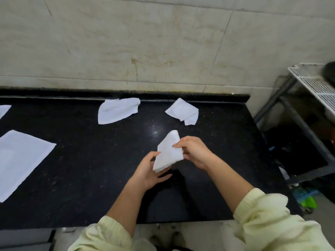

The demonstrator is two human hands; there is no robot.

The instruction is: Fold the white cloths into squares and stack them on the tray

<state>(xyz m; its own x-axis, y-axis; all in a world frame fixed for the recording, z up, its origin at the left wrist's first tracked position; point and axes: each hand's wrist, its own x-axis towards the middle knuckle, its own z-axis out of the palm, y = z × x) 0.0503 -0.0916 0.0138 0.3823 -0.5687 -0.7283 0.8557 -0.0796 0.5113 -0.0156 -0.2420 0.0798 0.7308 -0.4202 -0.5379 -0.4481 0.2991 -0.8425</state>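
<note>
A folded white cloth point(167, 153) is held above the black counter point(90, 178), tilted on its edge. My left hand point(148, 173) cups its lower left corner with the thumb on top. My right hand point(194, 151) pinches its right edge. Two crumpled white cloths lie near the back of the counter, one in the middle point(117, 110) and one to the right point(183, 112). A flat white cloth point(20, 160) is spread at the left. A corner of another white cloth point(3, 110) shows at the far left edge. No tray is in view.
A tiled wall rises behind the counter. To the right stands a metal rack point(297, 109) with a white wire shelf point(315, 82). On the floor by the rack lies a green item point(308, 201). The counter's right edge runs beside the rack.
</note>
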